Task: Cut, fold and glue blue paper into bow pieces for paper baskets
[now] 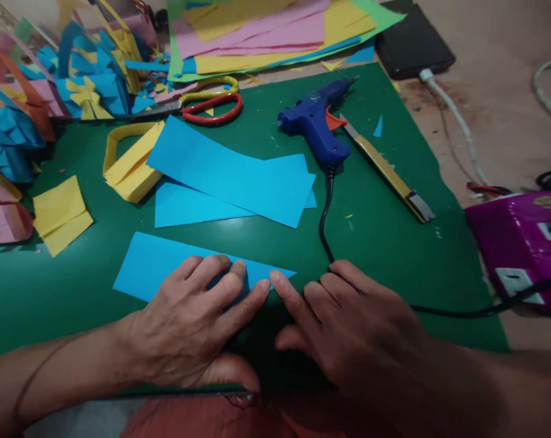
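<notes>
A blue paper strip [156,258] lies on the green mat in front of me, its right end narrowing to a point. My left hand [202,310] rests on it with fingers spread, pressing it to the mat and covering part of it. My right hand [348,316] touches the strip's lower edge near the pointed end with its stretched index fingertip. Its other fingers are loosely bent with nothing seen in them. Just beyond, two overlapping blue paper pieces [238,176] lie beside a small yellow paper basket [136,173] with a handle.
A blue glue gun [318,121], its cord running right, lies by a yellow utility knife [385,170]. Red-and-yellow-handled scissors [214,109] and coloured sheets [266,33] are at the back. Finished paper baskets [95,94] crowd the left. A phone [414,39] and a purple box [517,243] are right.
</notes>
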Tool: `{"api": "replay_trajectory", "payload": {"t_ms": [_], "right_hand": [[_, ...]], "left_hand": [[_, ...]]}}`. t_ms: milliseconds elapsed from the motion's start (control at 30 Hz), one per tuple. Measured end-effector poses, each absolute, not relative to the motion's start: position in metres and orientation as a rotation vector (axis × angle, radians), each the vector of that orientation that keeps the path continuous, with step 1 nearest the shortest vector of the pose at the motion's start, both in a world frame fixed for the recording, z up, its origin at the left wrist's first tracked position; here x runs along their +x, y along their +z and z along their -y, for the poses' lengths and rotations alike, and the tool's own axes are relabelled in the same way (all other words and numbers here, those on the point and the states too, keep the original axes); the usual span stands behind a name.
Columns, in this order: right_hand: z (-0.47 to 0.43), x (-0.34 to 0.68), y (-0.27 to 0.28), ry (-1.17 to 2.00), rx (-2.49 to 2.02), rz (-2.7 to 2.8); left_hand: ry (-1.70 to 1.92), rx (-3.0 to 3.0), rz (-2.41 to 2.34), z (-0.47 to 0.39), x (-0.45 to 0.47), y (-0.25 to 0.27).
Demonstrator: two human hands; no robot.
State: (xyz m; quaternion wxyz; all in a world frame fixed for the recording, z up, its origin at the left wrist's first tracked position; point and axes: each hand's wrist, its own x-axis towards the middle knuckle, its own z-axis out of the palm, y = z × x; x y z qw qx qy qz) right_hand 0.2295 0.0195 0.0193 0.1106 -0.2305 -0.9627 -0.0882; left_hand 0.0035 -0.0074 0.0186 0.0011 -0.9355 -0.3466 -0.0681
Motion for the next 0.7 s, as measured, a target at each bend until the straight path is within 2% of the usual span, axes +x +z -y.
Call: {"api": "replay_trajectory", "payload": {"t_ms": [233, 700], "right_hand": [[-0.016, 0.233, 0.024, -0.407, -0.761, 2.854], [-0.023, 0.232, 0.017, -0.625, -0.625, 2.787]], "left_hand": [[-0.188, -2.936, 1.1, 0.005, 0.004, 0.02], [-0.23, -2.833, 1.137, 0.023, -0.008, 0.015]]}}
